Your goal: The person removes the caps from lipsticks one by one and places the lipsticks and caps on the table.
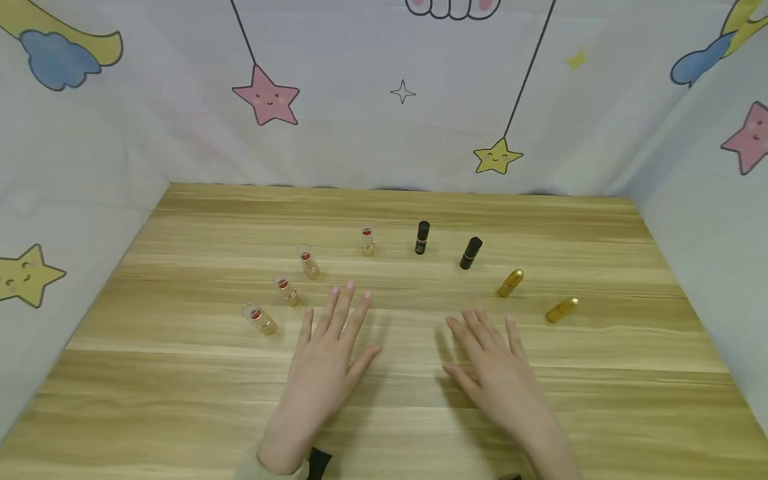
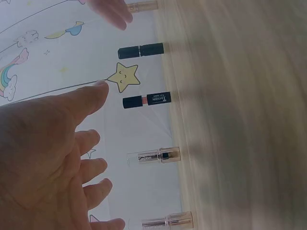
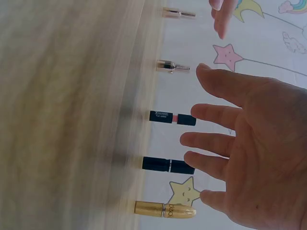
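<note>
Gold lipsticks near R hand, clear-capped ones near L hand & 2 black tubes btwn stand arced on wood table, both hands' fingers spread, gripping nothing, prob. just above it, w/ star-print cloth behind.

Head view. Clear-capped lipsticks, four; black tubes, two; gold tubes, two: eight in all. Left hand, one; right hand, one. Table, one. Backdrop print: yellow faced stars, two; pink stars, two; blue clouds, two. Dark wrist straps, perhaps two; the right one nearly all cropped.
</note>
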{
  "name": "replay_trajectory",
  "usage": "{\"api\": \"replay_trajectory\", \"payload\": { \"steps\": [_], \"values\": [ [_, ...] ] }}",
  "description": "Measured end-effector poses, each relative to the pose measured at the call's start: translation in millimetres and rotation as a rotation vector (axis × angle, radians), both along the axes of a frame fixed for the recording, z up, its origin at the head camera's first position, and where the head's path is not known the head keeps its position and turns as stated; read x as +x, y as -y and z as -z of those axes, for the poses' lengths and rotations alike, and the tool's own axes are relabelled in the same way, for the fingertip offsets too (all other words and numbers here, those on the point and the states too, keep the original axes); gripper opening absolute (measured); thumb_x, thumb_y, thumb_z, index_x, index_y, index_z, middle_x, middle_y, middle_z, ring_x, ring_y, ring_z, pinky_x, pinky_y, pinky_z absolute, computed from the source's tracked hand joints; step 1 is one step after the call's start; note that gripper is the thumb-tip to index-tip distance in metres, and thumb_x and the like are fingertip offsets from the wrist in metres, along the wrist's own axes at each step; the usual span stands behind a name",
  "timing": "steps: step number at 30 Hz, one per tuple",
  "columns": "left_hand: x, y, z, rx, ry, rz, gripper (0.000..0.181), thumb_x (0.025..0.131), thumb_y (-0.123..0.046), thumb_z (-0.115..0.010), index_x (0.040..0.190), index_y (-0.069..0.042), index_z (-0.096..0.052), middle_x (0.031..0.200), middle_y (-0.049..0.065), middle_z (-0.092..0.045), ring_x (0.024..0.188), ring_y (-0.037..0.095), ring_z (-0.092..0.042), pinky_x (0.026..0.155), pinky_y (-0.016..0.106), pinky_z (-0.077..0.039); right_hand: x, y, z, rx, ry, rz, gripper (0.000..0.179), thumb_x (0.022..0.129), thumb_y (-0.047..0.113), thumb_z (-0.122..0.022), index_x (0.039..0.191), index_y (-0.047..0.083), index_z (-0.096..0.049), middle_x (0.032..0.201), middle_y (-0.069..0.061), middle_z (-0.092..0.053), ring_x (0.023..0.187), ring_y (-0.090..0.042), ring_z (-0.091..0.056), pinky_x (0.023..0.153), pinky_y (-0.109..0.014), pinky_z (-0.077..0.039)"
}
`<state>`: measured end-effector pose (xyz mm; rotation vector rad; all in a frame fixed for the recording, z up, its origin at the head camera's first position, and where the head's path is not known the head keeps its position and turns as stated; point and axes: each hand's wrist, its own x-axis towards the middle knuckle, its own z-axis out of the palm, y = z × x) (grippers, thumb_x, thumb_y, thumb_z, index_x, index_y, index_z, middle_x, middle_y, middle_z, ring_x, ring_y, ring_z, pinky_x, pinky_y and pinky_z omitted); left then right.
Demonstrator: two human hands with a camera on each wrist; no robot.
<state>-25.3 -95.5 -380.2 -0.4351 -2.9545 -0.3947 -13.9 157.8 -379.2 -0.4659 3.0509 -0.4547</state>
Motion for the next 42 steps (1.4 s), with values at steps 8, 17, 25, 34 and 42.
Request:
{"api": "replay_trajectory", "payload": {
  "steps": [8, 17, 25, 34, 42],
  "values": [
    [0.3, 2.9, -1.0, 0.032, -0.013, -0.009, 0.072, 0.091, -0.043, -0.061, 0.152, -0.023, -0.028, 0.161, 0.005, -0.022, 0.149, 0.026, -0.022, 0.118, 0.056, -0.021, -4.6, 10, -7.6, -0.007, -0.034, -0.071, 0.065, 0.089, 0.043, -0.064, 0.145, 0.020, -0.041, 0.152, -0.011, -0.040, 0.143, -0.030, -0.034, 0.119, -0.057, -0.011],
    [2.4, 4.8, 0.3, 0.043, -0.042, -0.012, 0.073, 0.091, -0.041, -0.062, 0.152, -0.022, -0.028, 0.159, 0.007, -0.026, 0.148, 0.027, -0.024, 0.117, 0.056, -0.024, -5.8, 16, -10.5, -0.005, -0.061, -0.094, 0.064, 0.089, 0.041, -0.065, 0.144, 0.018, -0.043, 0.149, -0.012, -0.043, 0.141, -0.030, -0.037, 0.120, -0.056, -0.011],
    [4.2, 8.2, -0.1, 0.061, -0.045, -0.026, 0.073, 0.091, -0.040, -0.062, 0.152, -0.021, -0.028, 0.159, 0.010, -0.026, 0.147, 0.028, -0.025, 0.117, 0.055, -0.023, -7.4, 20, -10.2, -0.017, -0.068, -0.110, 0.064, 0.088, 0.041, -0.067, 0.143, 0.017, -0.045, 0.148, -0.012, -0.045, 0.140, -0.030, -0.039, 0.120, -0.055, -0.012],
    [3.7, 8.9, -1.2, 0.087, -0.093, -0.032, 0.071, 0.091, -0.037, -0.064, 0.151, -0.018, -0.031, 0.157, 0.011, -0.031, 0.145, 0.029, -0.030, 0.117, 0.053, -0.026, -9.1, 22, -10.1, -0.013, -0.057, -0.120, 0.061, 0.088, 0.042, -0.065, 0.140, 0.015, -0.048, 0.147, -0.012, -0.047, 0.138, -0.031, -0.041, 0.119, -0.055, -0.017],
    [4.6, 16.3, -3.2, 0.145, -0.169, -0.049, 0.068, 0.089, -0.030, -0.068, 0.148, -0.015, -0.038, 0.151, 0.013, -0.042, 0.140, 0.027, -0.040, 0.114, 0.052, -0.031, -10.4, 29, -6.1, -0.033, -0.036, -0.171, 0.058, 0.090, 0.043, -0.063, 0.139, 0.015, -0.050, 0.145, -0.011, -0.049, 0.137, -0.029, -0.043, 0.118, -0.054, -0.021]
  ]
}}
